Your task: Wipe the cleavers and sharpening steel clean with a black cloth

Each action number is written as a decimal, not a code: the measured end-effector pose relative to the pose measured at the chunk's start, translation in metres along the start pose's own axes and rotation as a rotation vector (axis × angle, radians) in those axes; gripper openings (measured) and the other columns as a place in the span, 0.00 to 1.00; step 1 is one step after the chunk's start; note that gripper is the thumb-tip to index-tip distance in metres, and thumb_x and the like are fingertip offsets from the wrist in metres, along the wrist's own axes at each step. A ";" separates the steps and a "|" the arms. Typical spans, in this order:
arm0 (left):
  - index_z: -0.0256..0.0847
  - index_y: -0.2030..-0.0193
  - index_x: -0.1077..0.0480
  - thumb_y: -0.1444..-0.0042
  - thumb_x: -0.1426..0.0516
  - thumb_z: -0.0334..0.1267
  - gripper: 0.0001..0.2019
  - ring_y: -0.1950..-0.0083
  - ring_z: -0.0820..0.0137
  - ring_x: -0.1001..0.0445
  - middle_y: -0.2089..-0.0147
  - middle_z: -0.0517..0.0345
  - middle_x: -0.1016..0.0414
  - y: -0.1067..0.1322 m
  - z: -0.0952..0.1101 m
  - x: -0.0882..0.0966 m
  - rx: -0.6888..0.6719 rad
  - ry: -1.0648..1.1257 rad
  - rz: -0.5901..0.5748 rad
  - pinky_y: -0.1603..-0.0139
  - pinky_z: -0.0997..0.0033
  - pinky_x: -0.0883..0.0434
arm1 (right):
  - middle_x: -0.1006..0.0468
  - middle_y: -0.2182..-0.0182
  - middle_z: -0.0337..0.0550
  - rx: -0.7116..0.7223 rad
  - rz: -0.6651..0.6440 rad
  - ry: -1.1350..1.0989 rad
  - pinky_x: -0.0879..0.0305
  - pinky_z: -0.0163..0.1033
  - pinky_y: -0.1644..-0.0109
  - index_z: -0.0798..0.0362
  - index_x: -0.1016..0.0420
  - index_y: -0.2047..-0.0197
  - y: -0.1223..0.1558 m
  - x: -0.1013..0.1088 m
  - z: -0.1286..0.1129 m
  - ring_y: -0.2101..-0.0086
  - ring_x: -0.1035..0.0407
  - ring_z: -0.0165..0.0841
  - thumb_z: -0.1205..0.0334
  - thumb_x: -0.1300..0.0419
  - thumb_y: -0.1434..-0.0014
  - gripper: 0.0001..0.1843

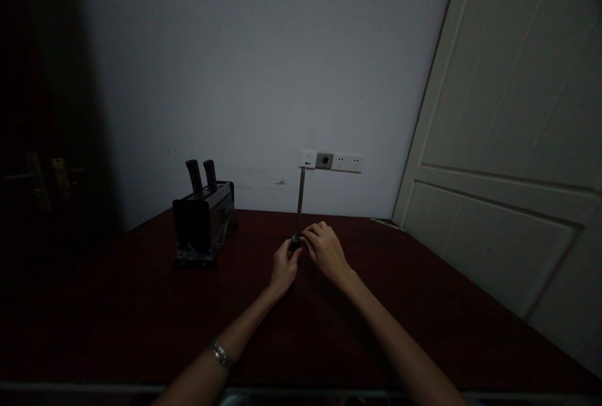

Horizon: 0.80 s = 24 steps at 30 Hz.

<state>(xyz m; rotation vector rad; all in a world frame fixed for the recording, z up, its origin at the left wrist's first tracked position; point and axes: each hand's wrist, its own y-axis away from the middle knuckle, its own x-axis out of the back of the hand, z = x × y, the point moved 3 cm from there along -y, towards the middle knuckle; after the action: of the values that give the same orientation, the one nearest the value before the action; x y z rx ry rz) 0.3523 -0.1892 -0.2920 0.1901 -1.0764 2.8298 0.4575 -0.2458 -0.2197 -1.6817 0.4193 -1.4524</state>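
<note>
Over the table, my left hand (pixel 283 270) is wrapped round the dark handle of a long, thin grey rod or narrow blade (pixel 301 196). It stands almost upright, leaning slightly right at the top; I cannot tell whether it is a knife or a sharpening steel. The fingers of my right hand (pixel 323 246) are bent and pinched together at its base, just above the left hand, where the contact is partly hidden. To the left is a black knife block (pixel 192 227) with two black handles (pixel 201 175) sticking up out of it.
The dark red table (pixel 263 343) reaches back to a pale wall (pixel 263 67). Socket plates (pixel 347 163) are set in the wall behind the rod. A white panelled door (pixel 498 230) borders the right side. The light is dim, and the left side is very dark.
</note>
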 end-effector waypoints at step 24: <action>0.37 0.67 0.34 0.51 0.44 0.38 0.07 0.73 0.75 0.36 0.72 0.61 0.32 0.002 -0.003 -0.001 0.001 -0.110 0.022 0.70 0.77 0.39 | 0.28 0.66 0.45 0.038 -0.079 -0.079 0.43 0.40 0.62 0.54 0.28 0.64 0.006 0.002 0.008 0.63 0.41 0.35 0.64 0.50 0.40 0.10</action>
<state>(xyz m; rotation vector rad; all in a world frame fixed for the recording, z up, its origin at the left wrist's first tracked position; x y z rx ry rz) 0.3528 -0.1889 -0.2962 0.3400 -1.1045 2.8692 0.4666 -0.2479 -0.2221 -1.7356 0.2830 -1.4363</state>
